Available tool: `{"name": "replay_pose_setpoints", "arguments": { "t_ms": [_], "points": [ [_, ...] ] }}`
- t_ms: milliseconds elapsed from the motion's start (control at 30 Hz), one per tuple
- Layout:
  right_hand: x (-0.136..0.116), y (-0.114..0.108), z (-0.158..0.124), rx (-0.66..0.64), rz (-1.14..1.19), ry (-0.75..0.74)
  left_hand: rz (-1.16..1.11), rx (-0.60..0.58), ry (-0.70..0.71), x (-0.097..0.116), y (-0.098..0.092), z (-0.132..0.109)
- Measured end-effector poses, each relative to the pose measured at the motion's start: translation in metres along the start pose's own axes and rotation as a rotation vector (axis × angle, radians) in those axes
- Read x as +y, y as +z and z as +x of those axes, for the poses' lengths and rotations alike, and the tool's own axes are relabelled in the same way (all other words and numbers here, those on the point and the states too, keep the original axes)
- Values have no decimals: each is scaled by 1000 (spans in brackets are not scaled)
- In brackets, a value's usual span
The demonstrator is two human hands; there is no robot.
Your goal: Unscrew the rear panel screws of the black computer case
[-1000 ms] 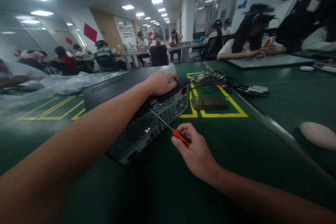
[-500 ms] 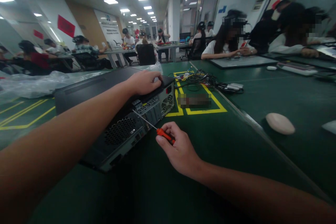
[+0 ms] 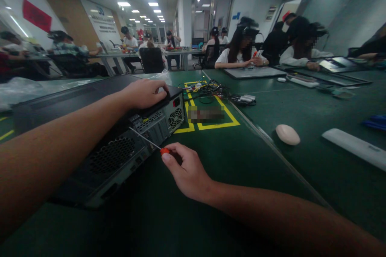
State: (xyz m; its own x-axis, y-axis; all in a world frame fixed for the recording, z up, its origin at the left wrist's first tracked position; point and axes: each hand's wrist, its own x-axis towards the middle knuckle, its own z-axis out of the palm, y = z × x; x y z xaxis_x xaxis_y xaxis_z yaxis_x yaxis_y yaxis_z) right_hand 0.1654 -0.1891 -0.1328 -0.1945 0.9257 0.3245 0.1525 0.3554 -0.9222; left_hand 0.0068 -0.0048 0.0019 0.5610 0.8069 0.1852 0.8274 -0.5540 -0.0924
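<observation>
A dark desktop computer case point(image 3: 75, 92) lies on its side, with its rear panel, fan grille and expansion slots turned toward me. On its top, close to the rear edge, rests my left hand point(image 3: 146, 93), fingers loosely bent and thumb apart. My right hand point(image 3: 188, 170) is closed around the orange handle of a screwdriver point(image 3: 147, 139), in front of the rear panel. The thin metal shaft points up and left, its tip at the panel's upper edge near a small bracket. Whether the tip sits in a screw cannot be made out. Most of the handle is hidden by my fingers.
Tangled cables point(image 3: 217, 90) and a blurred-out object point(image 3: 206, 114) lie by yellow tape on the green table point(image 3: 223, 156). Farther right are a pale rounded object point(image 3: 288, 134) and a white bar point(image 3: 356, 146). Clear plastic wrap point(image 3: 24, 90) lies left; people work across the table.
The view has swung right, so the case and both hands appear farther left. The screwdriver tip stays at the same spot on the rear panel; less of the orange handle shows now.
</observation>
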Motion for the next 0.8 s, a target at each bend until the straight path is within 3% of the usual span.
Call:
{"name": "replay_pose_setpoints", "arguments": {
  "t_ms": [167, 800],
  "points": [
    [0, 2, -1, 7, 41, 91, -18, -8, 3, 1, -1, 0],
    [3, 1, 1, -10, 52, 63, -12, -5, 8, 2, -2, -3]
  ]
}}
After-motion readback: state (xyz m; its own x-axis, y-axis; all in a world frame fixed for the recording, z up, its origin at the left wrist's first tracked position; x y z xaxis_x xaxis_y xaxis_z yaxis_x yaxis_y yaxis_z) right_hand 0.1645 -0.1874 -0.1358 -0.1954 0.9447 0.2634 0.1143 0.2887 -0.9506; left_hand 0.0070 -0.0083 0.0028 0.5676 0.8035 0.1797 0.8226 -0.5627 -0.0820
